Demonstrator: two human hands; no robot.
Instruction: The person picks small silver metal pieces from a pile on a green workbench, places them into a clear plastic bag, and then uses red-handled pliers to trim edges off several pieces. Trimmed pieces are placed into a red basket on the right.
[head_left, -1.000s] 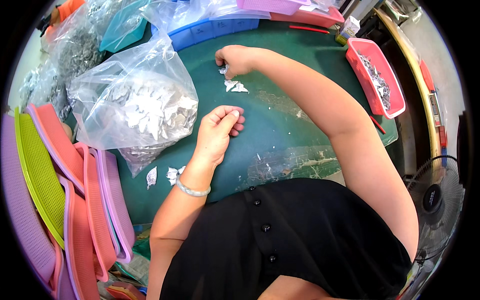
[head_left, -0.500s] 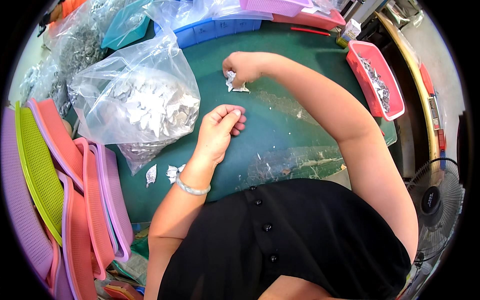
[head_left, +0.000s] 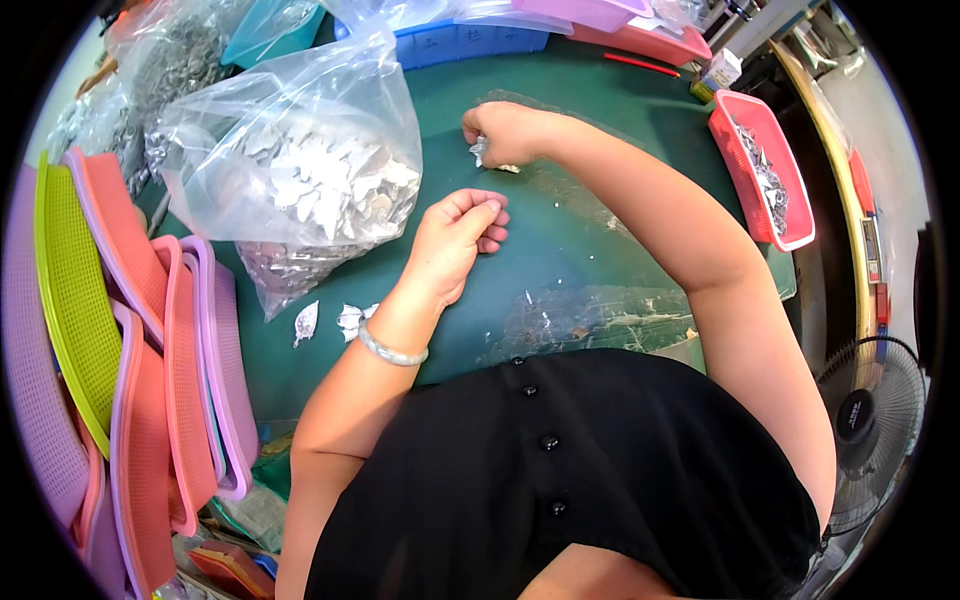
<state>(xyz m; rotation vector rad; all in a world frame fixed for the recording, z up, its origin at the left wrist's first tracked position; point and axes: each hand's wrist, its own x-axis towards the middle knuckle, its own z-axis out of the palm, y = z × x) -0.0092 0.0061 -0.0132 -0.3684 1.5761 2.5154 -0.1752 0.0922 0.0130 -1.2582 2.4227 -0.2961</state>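
Observation:
My right hand (head_left: 512, 132) reaches over the far part of the green table. Its fingers point down and close around small silvery metal pieces (head_left: 479, 152), which my hand partly covers. Nearer to me, my left hand (head_left: 460, 238) hovers with its fingers curled and the thumb against them. Whether anything is inside it I cannot make out. Left of my hands stands a clear plastic bag (head_left: 400, 110) full of flat, silvery pieces. A leaf-shaped piece (head_left: 306, 323) lies below the bag, and beside my left wrist lie several more pieces (head_left: 352, 319).
Nested pink, purple and green perforated baskets (head_left: 75, 300) crowd the left side. A pink basket (head_left: 792, 238) with metal pieces stands at the right edge, near a fan (head_left: 858, 415). Blue (head_left: 475, 42) and teal bins (head_left: 275, 38) line the back, by a red stick (head_left: 642, 65).
The whole view has shifted slightly, so things appear a little farther right. My right hand now covers more of the silvery pieces; my left hand keeps its curl.

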